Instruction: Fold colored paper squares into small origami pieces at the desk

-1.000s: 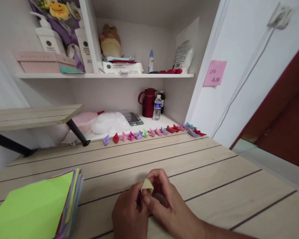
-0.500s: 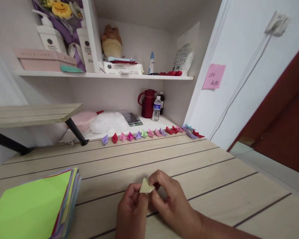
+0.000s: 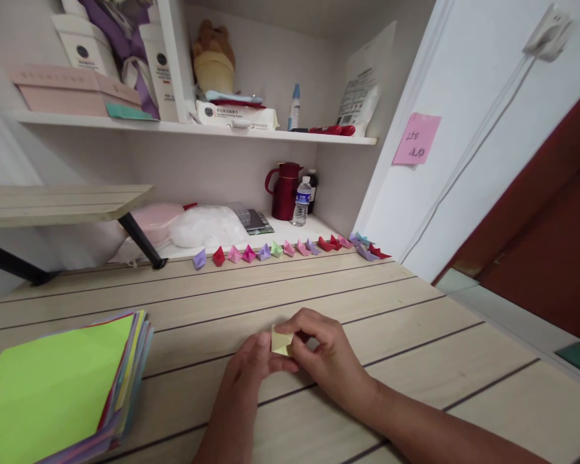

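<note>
A small pale-yellow folded paper (image 3: 281, 343) is held between my two hands just above the wooden table. My left hand (image 3: 251, 364) grips its left edge, the thumb upright beside it and a finger stretched beneath. From the right, my right hand (image 3: 326, 354) pinches the paper with thumb and index finger, covering its right side. The paper looks like a small squarish piece with a crease across it. Along the table's back edge stands a row of several small folded paper boats (image 3: 263, 252) in purple, red, pink, green and blue.
A stack of coloured paper (image 3: 58, 380), lime green on top, lies at the left. Behind it stands a small raised wooden shelf (image 3: 62, 205) on black legs. A red jug (image 3: 285, 191) and a water bottle (image 3: 301, 202) stand in the cabinet at the back.
The folded paper has turned from a pointed, triangular look to a squarish one. My left thumb has shifted up beside it. The camera view has tilted slightly downward.
</note>
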Motion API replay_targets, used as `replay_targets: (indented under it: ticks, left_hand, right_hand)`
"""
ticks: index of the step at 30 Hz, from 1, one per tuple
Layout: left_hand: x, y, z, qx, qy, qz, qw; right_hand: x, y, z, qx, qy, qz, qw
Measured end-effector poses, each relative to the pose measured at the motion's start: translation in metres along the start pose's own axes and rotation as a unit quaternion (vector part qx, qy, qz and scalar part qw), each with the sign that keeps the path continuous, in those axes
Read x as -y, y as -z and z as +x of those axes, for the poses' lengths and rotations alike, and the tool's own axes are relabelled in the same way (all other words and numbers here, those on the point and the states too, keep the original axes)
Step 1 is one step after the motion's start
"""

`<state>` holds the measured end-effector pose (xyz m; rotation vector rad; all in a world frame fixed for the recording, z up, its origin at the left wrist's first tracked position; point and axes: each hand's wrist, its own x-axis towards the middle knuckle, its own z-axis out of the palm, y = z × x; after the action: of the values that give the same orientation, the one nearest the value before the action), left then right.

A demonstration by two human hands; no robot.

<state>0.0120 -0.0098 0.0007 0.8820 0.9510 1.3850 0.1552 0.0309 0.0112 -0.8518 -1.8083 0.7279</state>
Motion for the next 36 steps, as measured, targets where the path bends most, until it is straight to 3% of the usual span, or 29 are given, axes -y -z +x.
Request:
replay_targets:
  ticks: [3,8,14,17,19,26,32,36]
  left_hand:
    - [0.001,-0.002,-0.001,-0.032,0.005,0.042,0.999]
    - [0.003,0.000,0.002,-0.061,0.016,0.022,0.998]
    - [0.004,0.005,0.007,-0.080,0.006,0.000,0.997]
    - [0.003,0.005,0.008,-0.078,0.001,-0.007,0.997]
    - [0.003,0.005,0.008,-0.074,0.001,-0.001,0.997]
    - [0.001,-0.003,0.001,-0.100,-0.021,0.042,0.994]
    - [0.005,0.003,0.003,-0.139,-0.016,-0.014,0.990]
    - [0.005,0.008,0.005,-0.096,0.014,-0.120,0.988]
  right_hand:
    - [0.004,-0.003,0.000,0.010,0.003,0.001,1.000]
    - [0.004,-0.004,0.001,0.044,-0.134,0.134,0.981]
    - [0.000,-0.002,0.002,0.080,-0.220,0.394,0.889]
    - [0.003,-0.002,0.003,0.055,-0.281,0.448,0.847]
    - [0.005,-0.003,0.004,0.049,-0.306,0.451,0.837]
    - [0.009,-0.004,0.000,0.090,-0.277,0.448,0.845]
    - [0.007,-0.006,-0.006,0.081,-0.245,0.356,0.898]
    - [0.010,-0.008,-0.007,0.042,-0.205,0.296,0.932]
